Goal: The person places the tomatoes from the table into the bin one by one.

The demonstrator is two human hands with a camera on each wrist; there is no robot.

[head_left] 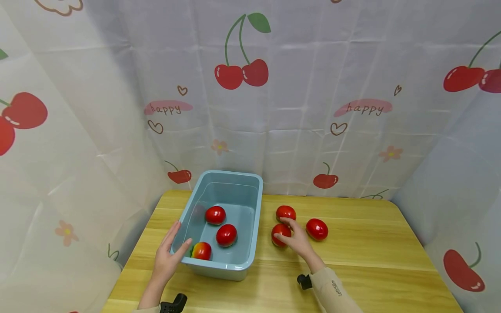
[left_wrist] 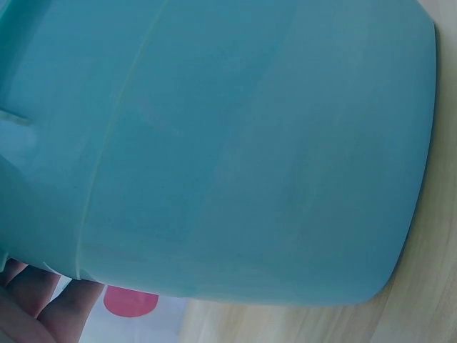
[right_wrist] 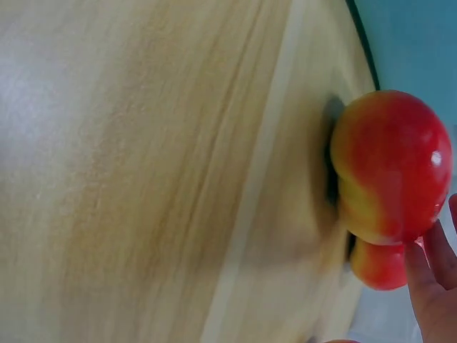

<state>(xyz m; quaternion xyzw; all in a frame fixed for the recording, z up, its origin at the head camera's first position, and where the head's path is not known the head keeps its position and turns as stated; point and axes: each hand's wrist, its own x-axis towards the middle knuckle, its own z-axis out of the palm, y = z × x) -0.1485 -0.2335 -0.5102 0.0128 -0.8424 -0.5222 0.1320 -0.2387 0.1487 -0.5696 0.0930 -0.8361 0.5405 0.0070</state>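
Note:
My left hand lies at the near left corner of a light blue bin, fingers fairly straight along its outer side and thumb at the near rim. In the left wrist view, fingers show beside the bin wall. My right hand has its thumb and fingers round a glossy red fruit on the table. In the right wrist view that fruit has a yellow underside, and fingertips touch it. Behind it sits a second red fruit; a third fruit lies right of the hand.
Inside the bin lie two red fruits, one farther back and one nearer the middle. A red-yellow fruit with a green leaf sits in its near left corner. The wooden table meets a cherry-printed curtain at the back.

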